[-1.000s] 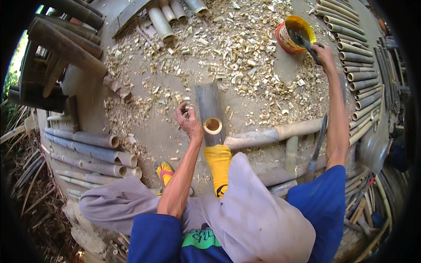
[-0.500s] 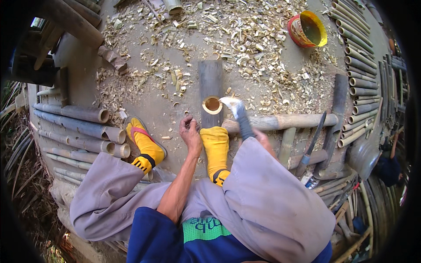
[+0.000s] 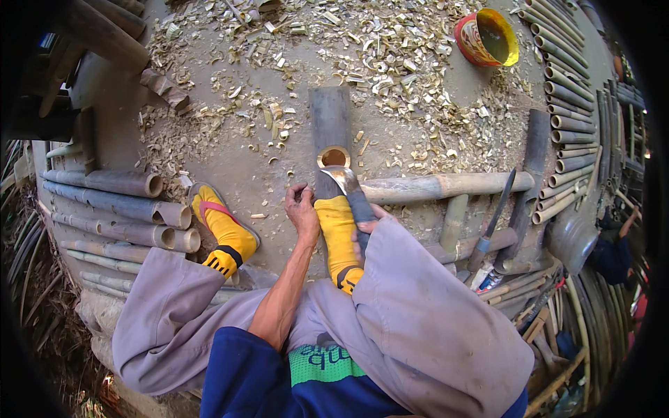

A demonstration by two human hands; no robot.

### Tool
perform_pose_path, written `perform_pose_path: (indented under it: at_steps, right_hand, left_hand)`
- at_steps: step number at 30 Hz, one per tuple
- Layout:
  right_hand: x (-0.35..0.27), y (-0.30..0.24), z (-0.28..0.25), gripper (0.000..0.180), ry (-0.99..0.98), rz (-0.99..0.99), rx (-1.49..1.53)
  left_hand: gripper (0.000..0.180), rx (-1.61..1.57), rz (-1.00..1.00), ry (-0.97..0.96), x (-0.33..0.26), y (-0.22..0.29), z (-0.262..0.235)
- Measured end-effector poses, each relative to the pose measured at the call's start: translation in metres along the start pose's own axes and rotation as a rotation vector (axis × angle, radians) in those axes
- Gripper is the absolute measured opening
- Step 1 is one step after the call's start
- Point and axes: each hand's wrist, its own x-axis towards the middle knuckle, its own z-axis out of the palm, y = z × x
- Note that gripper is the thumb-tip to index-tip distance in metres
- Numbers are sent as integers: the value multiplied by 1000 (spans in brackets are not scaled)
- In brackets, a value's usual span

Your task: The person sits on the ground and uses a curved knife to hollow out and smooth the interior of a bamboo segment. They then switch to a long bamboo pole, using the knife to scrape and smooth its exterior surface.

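Note:
A dark bamboo length lies on the ground before me, a round pale-rimmed hole cut in its upper side. My right foot in a yellow sock presses on its near end. My right hand, partly hidden by my knee, grips a hand tool with a dark handle and curved metal blade. The blade meets the bamboo at the near rim of the hole. Beside the bamboo's left edge is my left hand, fingers curled together, nothing visible in them.
Pale chips litter the ground beyond. A red and yellow bucket holds liquid. Bamboo tubes line the right side, others the left. A crosswise pole and a long knife are right. Another person is far right.
The curved tool has come left and down from the right of the hole onto the bamboo at its near rim. My left hand stays beside the bamboo; the view has shifted slightly.

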Motion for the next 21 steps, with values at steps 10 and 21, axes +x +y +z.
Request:
perform_pose_path:
  at_steps: [10,21]
  right_hand:
    - [-48,-83,-25,50,269,-642,-98]
    - [23,-375,-182,36,223,-768,301]
  left_hand:
    - [14,-160,-145,-21,21,-2,-4]
    - [14,-46,-92,-61,22,24,-4]
